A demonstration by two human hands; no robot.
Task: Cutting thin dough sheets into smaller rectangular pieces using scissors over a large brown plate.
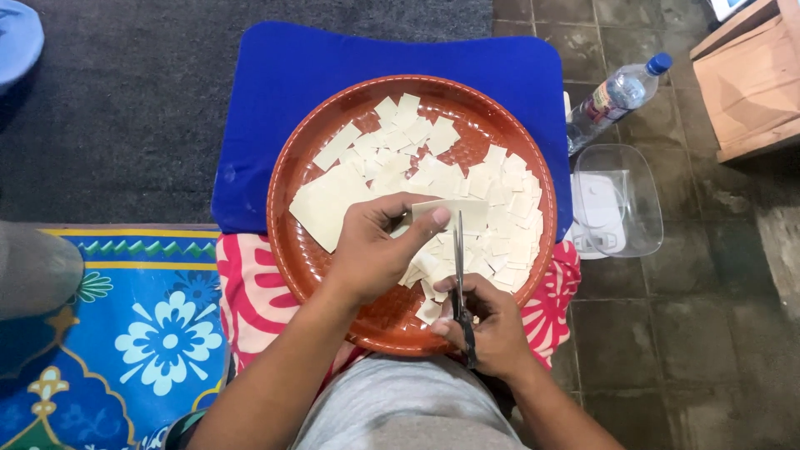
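My left hand (375, 250) pinches a pale rectangular dough sheet (462, 214) over a round reddish-brown tray (287, 200). My right hand (492, 325) grips dark scissors (458, 267), whose blades point away from me and meet the sheet's near edge. The tray holds several cut pale squares (508, 208) and a few larger uncut sheets (329, 204) at its left side. The tray rests on my lap over a blue cushion (275, 92).
A plastic water bottle (612, 100) with a blue cap lies on the tiled floor at right, beside a clear plastic container (637, 200). A cardboard box (746, 83) stands at far right. A patterned blue mat (150, 333) covers the floor at left.
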